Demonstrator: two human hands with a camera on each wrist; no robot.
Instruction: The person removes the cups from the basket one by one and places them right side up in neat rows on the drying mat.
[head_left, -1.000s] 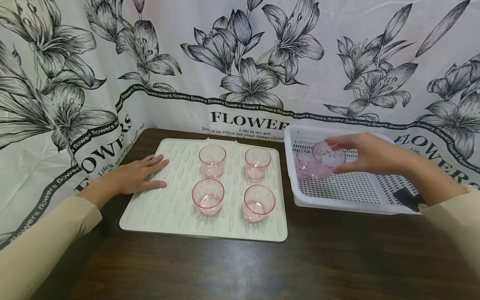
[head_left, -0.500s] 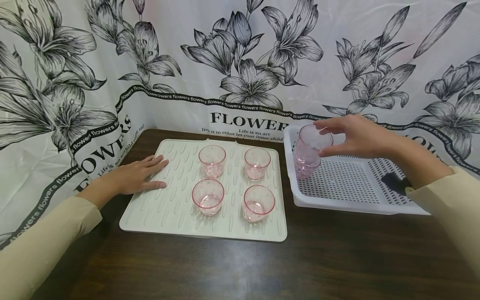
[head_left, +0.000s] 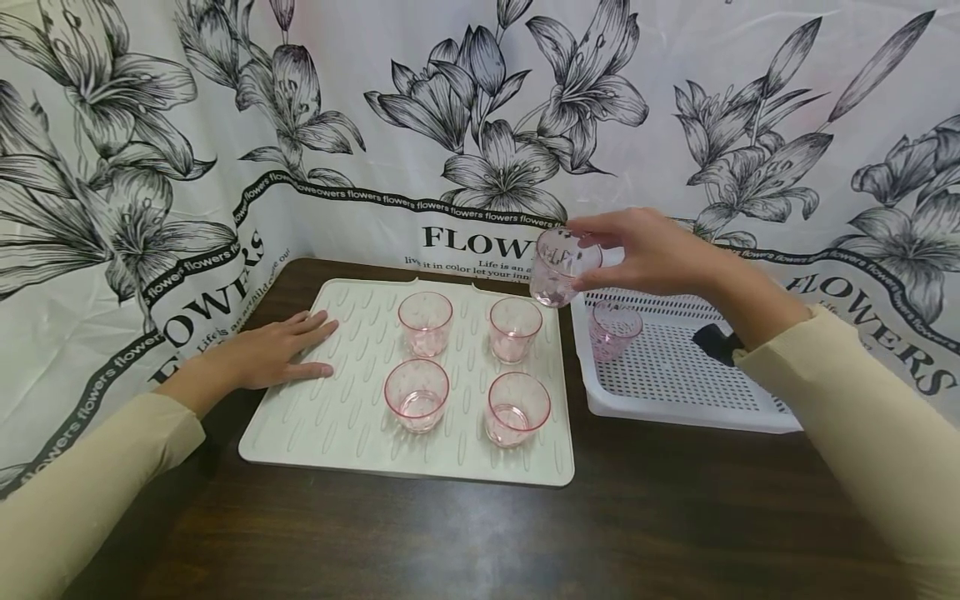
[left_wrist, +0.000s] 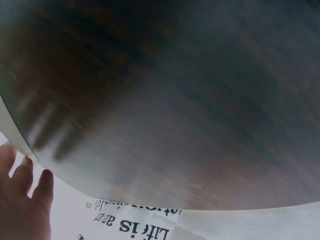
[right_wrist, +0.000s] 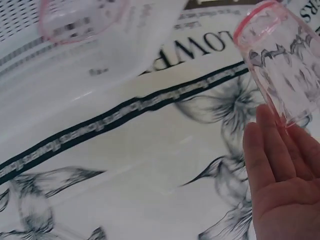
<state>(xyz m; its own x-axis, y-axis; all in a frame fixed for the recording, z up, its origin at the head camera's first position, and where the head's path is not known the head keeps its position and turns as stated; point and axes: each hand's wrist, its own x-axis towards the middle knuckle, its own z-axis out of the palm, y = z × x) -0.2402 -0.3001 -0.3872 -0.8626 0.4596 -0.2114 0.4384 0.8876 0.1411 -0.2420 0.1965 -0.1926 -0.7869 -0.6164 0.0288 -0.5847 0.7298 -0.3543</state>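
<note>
My right hand (head_left: 648,254) pinches a clear pink-rimmed glass (head_left: 553,271) between thumb and fingers, in the air over the gap between basket and mat. In the right wrist view the held glass (right_wrist: 287,60) is tilted at the fingertips. My left hand (head_left: 273,352) lies flat with fingers spread on the left edge of an off-white ridged draining mat (head_left: 330,425). Several matching glasses stand upright on the mat, among them a back right glass (head_left: 514,329) and a front right glass (head_left: 517,408). Another glass (head_left: 615,332) sits in the white basket (head_left: 675,415).
The basket, with a perforated floor, stands right of the mat on a dark wooden table (head_left: 480,542). A white flower-printed cloth (head_left: 495,100) hangs close behind both and along the left side. A black strap (head_left: 716,343) is on my right wrist.
My right hand has lifted one glass out of the basket and carried it up and left toward the mat. The other glass stays in the basket; my left hand has not moved.
</note>
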